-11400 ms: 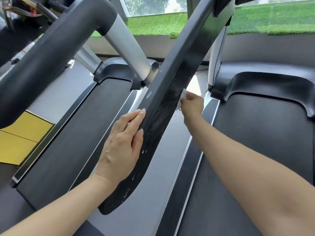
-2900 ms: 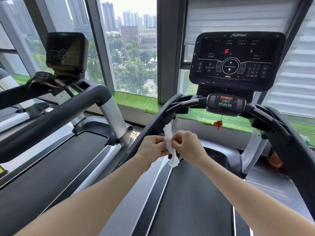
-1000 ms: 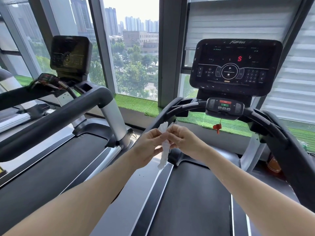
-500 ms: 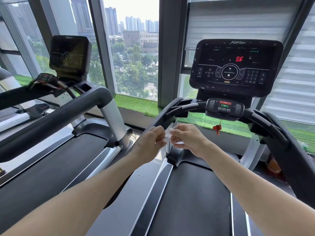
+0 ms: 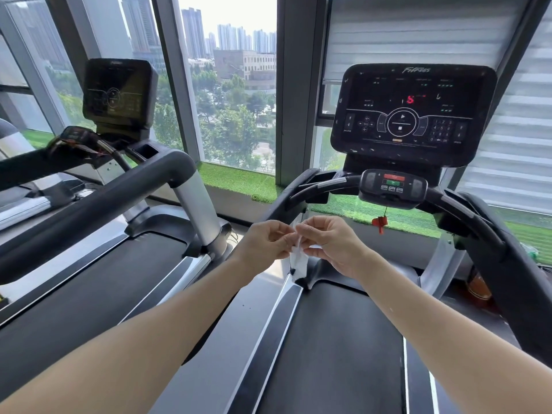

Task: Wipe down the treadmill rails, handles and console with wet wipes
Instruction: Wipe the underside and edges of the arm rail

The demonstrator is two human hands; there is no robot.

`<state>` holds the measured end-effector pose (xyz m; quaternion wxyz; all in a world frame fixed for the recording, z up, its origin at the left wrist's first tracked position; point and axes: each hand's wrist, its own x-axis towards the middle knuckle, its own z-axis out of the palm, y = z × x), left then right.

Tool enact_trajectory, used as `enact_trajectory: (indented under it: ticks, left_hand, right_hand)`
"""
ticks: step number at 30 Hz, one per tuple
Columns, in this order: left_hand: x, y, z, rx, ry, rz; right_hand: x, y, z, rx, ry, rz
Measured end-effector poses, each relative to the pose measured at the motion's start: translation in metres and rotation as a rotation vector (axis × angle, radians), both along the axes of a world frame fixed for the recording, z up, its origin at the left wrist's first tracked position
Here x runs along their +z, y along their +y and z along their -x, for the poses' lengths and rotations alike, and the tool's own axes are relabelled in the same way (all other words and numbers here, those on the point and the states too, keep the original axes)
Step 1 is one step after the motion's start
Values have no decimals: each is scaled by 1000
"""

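Note:
A white wet wipe (image 5: 298, 262) hangs between my two hands above the front of the treadmill belt (image 5: 334, 339). My left hand (image 5: 264, 243) pinches its top edge from the left, and my right hand (image 5: 331, 243) pinches it from the right. The black console (image 5: 412, 115) with a red digit lit stands ahead, above the small control pod (image 5: 392, 186) on the curved handlebar (image 5: 325, 185). The left side rail (image 5: 286, 201) runs down behind my left hand. The right side rail (image 5: 507, 264) slopes down at the right edge.
A second treadmill with a thick black handrail (image 5: 89, 204) and its own dark console (image 5: 118, 91) stands to the left. A red safety clip (image 5: 380, 224) dangles under the control pod. Windows, a blind and a green turf sill (image 5: 239, 180) lie ahead.
Both hands have kept working the wipe between them; it was stretched sideways half a second ago and now hangs down below the fingers. Earlier the right hand rubbed the left rail.

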<state>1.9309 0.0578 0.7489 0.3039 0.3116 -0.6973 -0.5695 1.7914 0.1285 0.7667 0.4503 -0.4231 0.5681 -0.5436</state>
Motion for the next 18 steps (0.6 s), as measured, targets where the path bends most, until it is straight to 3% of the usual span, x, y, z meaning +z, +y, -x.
enact_trajectory:
  ticks: [6,11,18]
  left_hand:
    - [2,0,-1,59,26,-81]
    - [6,2,-1,108,84,-156]
    - [10,2,-5,119,79,-177]
  right_hand:
    - [-4,1,3,30,13,39]
    - [-11,-2,4,-49,504,53]
    - [-10,-6,-4,-74,873,163]
